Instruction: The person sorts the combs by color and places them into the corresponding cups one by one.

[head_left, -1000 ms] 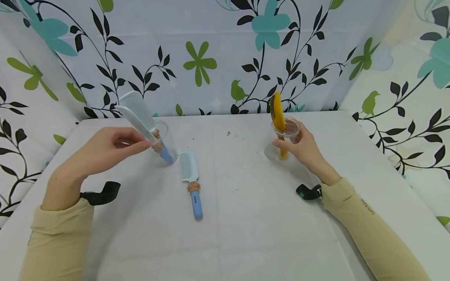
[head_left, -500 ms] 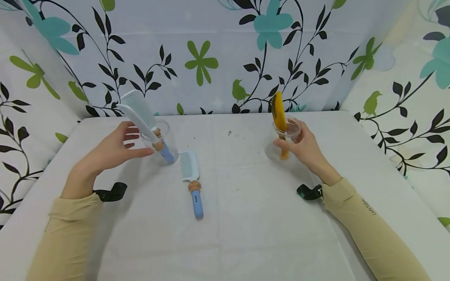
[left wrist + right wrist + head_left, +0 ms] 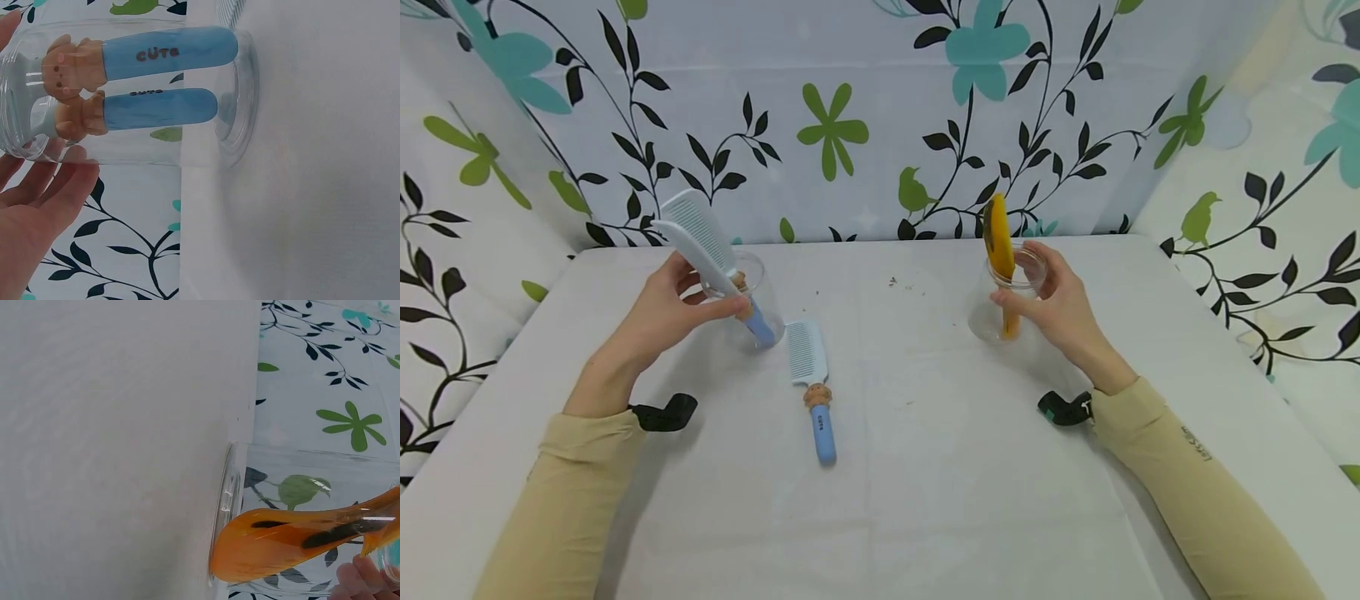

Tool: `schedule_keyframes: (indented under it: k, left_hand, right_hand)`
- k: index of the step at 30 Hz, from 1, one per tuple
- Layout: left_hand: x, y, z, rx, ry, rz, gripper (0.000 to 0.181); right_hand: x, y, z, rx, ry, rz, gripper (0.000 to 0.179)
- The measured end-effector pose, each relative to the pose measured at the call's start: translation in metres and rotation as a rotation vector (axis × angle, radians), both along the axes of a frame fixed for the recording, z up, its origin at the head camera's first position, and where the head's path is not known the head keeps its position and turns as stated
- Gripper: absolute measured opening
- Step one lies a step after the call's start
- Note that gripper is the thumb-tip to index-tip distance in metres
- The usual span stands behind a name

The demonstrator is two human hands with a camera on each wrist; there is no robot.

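My left hand (image 3: 655, 321) grips a clear jar (image 3: 766, 287) near its rim, thumb in front and fingers behind. Two pale blue combs (image 3: 703, 242) lean in that jar, teeth ends up; the left wrist view shows their blue handles (image 3: 169, 53) with brown animal figures. On the right, my right hand (image 3: 1063, 304) holds a second clear jar (image 3: 981, 312) by its upper part. A yellow-orange item with black marks (image 3: 997, 237) stands inside it; its rounded orange end (image 3: 256, 550) rests near the jar's bottom. A similar pale blue comb (image 3: 822, 429) lies between the jars.
Both jars stand on a white-covered table (image 3: 925, 467). A patterned curtain (image 3: 865, 200) with leaves and birds hangs behind it. Small dark specks (image 3: 895, 283) lie toward the back. A black wrist device (image 3: 666, 412) shows on the left arm, another (image 3: 1063, 408) on the right.
My left hand let go of the comb, opened, moved right and now grips the left jar. My right hand keeps its hold on the other jar.
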State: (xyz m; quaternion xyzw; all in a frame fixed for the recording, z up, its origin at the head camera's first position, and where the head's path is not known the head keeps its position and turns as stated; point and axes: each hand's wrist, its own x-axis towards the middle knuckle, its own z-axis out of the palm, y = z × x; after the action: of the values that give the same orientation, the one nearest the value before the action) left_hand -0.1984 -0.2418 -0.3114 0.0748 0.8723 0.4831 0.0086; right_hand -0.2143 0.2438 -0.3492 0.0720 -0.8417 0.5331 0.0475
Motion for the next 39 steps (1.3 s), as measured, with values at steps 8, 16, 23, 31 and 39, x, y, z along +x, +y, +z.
schedule_keyframes:
  k: [8, 16, 23, 31, 39]
  left_hand:
    - [0.001, -0.001, -0.005, 0.022, 0.014, 0.005, 0.086]
    - [-0.001, -0.005, -0.008, 0.024, 0.003, -0.029, 0.087]
    - [-0.004, -0.005, -0.006, 0.032, 0.023, -0.048, 0.084]
    - [-0.004, -0.004, -0.003, 0.019, -0.008, -0.064, 0.087]
    - [-0.004, -0.006, -0.007, 0.035, 0.012, -0.071, 0.083]
  right_hand:
    - [0.004, -0.005, 0.010, -0.049, 0.072, 0.000, 0.080]
    - [0.014, -0.011, 0.029, -0.159, 0.271, -0.007, 0.071]
    - [0.040, -0.039, 0.056, -0.399, 0.399, 0.047, 0.058]
    - [0.069, -0.080, 0.055, -0.338, 0.144, 0.238, 0.050]
    - [0.058, -0.129, 0.039, -0.230, -0.226, 0.391, 0.054]
